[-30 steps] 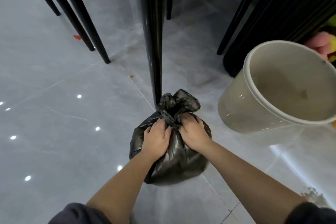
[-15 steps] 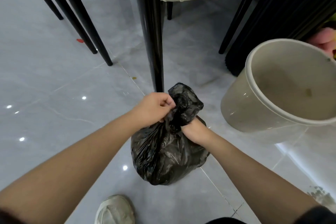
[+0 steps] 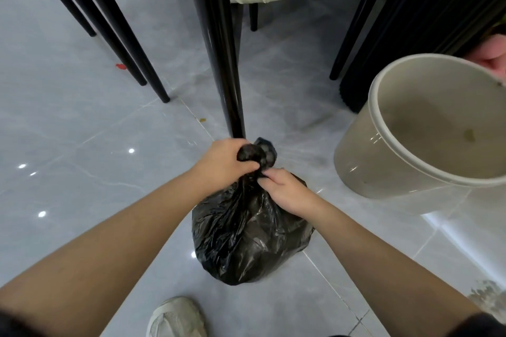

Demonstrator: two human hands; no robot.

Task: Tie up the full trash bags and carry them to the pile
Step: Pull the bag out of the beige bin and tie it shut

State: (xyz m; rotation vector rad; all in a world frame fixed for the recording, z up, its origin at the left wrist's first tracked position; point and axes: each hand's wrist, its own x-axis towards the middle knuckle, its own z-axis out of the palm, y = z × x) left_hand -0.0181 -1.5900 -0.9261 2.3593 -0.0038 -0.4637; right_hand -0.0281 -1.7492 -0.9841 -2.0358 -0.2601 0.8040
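Knotting: my left hand [image 3: 221,164] curls tight round the gathered neck of the full crumpled black plastic trash bag [image 3: 252,232] to hold the twist, my right hand [image 3: 284,191] pinches plastic just below, probably to pull a knot through. Bag sits on the glossy grey tile floor [image 3: 82,172] so its weight steadies it, just by the foot of the black tapered chair leg [image 3: 219,63].

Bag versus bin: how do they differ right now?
The bag is black, crinkled and soft; the bin is pale, smooth and rigid. The bag bulges full, its neck bunched shut; the bin gapes open, nearly empty. The left hand and right hand grip the bag's neck; neither touches the bin. Both sit on the grey floor.
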